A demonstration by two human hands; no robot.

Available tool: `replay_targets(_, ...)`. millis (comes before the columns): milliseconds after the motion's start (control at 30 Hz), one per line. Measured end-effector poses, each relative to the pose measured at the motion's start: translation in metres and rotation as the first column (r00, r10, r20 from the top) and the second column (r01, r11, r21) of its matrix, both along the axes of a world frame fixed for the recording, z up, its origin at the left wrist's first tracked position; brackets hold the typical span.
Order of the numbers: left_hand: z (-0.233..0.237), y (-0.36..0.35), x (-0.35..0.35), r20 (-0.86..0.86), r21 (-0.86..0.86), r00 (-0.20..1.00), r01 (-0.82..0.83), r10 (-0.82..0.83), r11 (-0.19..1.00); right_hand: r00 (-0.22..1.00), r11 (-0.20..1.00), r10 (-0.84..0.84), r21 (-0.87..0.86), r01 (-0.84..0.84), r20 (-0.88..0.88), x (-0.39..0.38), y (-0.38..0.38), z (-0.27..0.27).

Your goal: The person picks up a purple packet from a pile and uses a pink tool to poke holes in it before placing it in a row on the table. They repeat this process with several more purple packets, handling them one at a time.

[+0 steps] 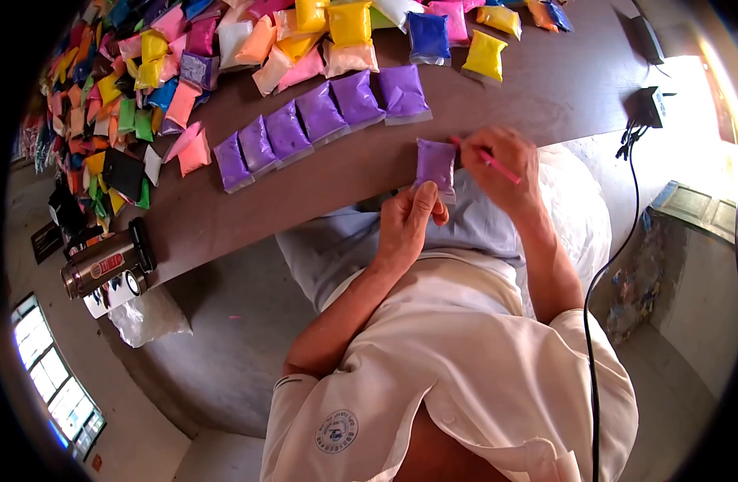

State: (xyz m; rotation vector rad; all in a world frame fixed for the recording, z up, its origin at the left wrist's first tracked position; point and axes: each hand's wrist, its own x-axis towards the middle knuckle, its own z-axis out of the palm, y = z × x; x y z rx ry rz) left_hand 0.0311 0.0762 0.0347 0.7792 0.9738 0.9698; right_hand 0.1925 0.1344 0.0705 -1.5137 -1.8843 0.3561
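Note:
At the table's near edge my left hand [406, 223] pinches the lower end of a small purple packet [435, 163] of clear film, thumb on top. The packet stands tilted up toward me. My right hand [507, 165] is closed around a slim pink pen-like stick [500, 166], whose tip points at the packet's upper right corner. Beyond my hands, several more purple packets [320, 111] lie in a slanting row on the table.
A large heap of coloured packets [349, 26] covers the far side and left end of the brown table [216, 221]. A dark flask-like container [104, 263] lies at the left edge. A black cable [635, 193] hangs from an adapter [649, 108] at the right.

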Motion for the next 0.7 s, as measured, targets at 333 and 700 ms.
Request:
replay_targets(333, -0.004, 0.0, 0.002, 0.073, -0.03, 0.997, -0.032, 0.034, 0.999, 0.972, 0.935, 0.051, -0.331, -0.128, -0.23, -0.003, -0.011, 0.029)
replay_targets(700, -0.003, 0.0, 0.002, 0.095, -0.041, 0.995, -0.021, 0.025, 0.999, 0.958, 0.95, 0.198, -0.198, -0.24, -0.207, -0.011, -0.01, 0.018)
